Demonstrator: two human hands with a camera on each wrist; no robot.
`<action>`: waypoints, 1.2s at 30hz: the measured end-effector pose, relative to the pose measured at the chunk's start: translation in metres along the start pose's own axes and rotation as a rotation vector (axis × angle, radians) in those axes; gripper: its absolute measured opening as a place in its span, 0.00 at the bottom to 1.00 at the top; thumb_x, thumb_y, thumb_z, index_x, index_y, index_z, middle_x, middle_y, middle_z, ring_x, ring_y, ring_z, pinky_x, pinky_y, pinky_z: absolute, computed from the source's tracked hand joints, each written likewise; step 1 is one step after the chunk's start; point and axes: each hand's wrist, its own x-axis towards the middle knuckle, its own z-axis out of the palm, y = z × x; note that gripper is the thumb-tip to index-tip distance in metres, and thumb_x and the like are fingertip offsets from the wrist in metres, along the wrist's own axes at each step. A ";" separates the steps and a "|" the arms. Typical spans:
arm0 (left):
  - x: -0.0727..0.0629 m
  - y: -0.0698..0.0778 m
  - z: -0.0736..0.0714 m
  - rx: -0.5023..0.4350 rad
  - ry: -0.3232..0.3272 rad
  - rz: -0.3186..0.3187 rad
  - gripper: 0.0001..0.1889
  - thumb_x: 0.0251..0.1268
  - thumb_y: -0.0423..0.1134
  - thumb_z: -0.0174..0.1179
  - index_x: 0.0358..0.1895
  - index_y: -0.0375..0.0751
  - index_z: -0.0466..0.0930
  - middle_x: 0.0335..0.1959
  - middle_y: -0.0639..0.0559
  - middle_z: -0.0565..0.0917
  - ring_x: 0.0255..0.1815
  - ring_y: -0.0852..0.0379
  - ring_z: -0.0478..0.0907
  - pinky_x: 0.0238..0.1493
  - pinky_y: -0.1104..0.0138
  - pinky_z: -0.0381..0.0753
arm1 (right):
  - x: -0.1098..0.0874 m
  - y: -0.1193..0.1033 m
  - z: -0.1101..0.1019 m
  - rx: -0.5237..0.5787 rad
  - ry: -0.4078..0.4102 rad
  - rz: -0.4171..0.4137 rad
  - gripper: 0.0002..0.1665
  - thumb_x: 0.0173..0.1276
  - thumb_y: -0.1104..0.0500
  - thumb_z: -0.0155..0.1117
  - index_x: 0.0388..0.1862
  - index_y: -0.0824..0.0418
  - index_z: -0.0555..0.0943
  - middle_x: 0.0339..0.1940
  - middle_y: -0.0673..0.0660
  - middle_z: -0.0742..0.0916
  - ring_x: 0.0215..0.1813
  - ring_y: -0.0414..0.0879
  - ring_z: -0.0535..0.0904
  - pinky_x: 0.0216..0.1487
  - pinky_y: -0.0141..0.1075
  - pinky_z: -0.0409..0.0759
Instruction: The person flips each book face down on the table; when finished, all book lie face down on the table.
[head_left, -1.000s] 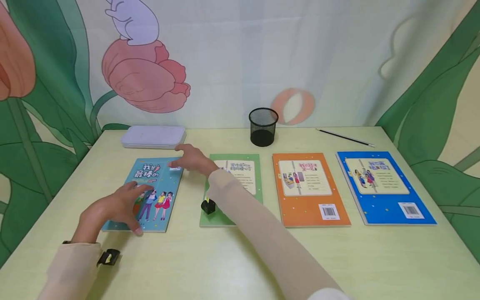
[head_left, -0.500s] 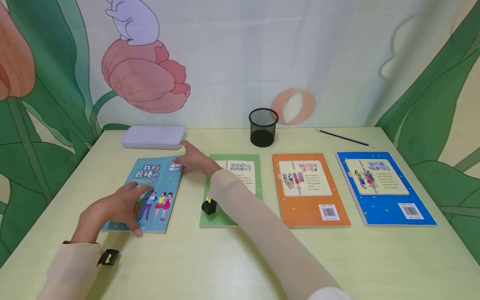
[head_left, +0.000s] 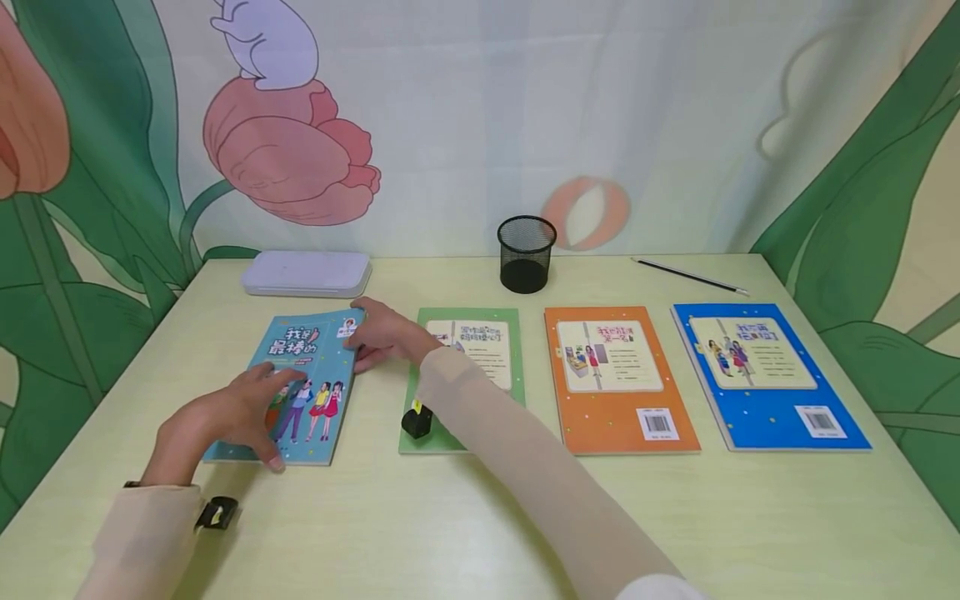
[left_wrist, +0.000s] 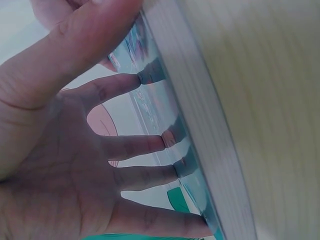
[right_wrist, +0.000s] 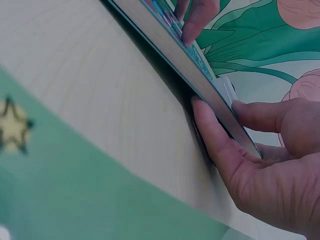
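Note:
A light blue book (head_left: 311,417) lies at the left of the table, its far right corner raised a little. My right hand (head_left: 382,333) pinches that corner; in the right wrist view the thumb (right_wrist: 260,116) is on top and a finger (right_wrist: 212,127) goes underneath. Spread over the cover's left part, my left hand (head_left: 225,412) rests its fingertips there, the thumb by the near edge. In the left wrist view its long fingers (left_wrist: 137,149) look straight against the glossy cover. My right forearm passes over a green book (head_left: 491,333), hiding part of it.
An orange book (head_left: 607,425) and a dark blue book (head_left: 765,421) lie to the right. Along the back are a lilac pencil case (head_left: 307,273), a black mesh pen holder (head_left: 527,254) and a pencil (head_left: 690,275). A printed curtain (head_left: 450,125) hangs behind.
My right hand has gone from reaching over the light blue book's far right corner to pinching it, and the corner has come up slightly. The left hand stays in place.

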 end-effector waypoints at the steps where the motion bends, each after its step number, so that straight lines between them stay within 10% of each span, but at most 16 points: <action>1: 0.000 0.000 0.000 0.003 -0.001 0.000 0.62 0.30 0.51 0.85 0.75 0.42 0.56 0.73 0.20 0.51 0.70 0.19 0.50 0.58 0.26 0.67 | 0.000 0.001 0.000 0.007 0.001 -0.004 0.49 0.70 0.73 0.59 0.82 0.46 0.50 0.37 0.66 0.84 0.32 0.54 0.86 0.35 0.44 0.88; 26: 0.001 -0.010 -0.012 -0.109 -0.047 0.067 0.67 0.37 0.51 0.83 0.79 0.41 0.45 0.75 0.24 0.49 0.72 0.22 0.50 0.63 0.29 0.65 | -0.007 0.001 -0.001 0.102 0.032 -0.171 0.44 0.69 0.74 0.59 0.79 0.53 0.55 0.31 0.63 0.85 0.26 0.52 0.84 0.33 0.42 0.88; 36: -0.008 -0.001 -0.018 -0.203 0.006 0.241 0.66 0.37 0.47 0.84 0.79 0.45 0.46 0.76 0.27 0.51 0.72 0.27 0.54 0.64 0.32 0.65 | -0.024 -0.009 -0.006 0.114 0.109 -0.198 0.42 0.68 0.72 0.61 0.76 0.53 0.60 0.33 0.62 0.86 0.28 0.52 0.85 0.51 0.55 0.84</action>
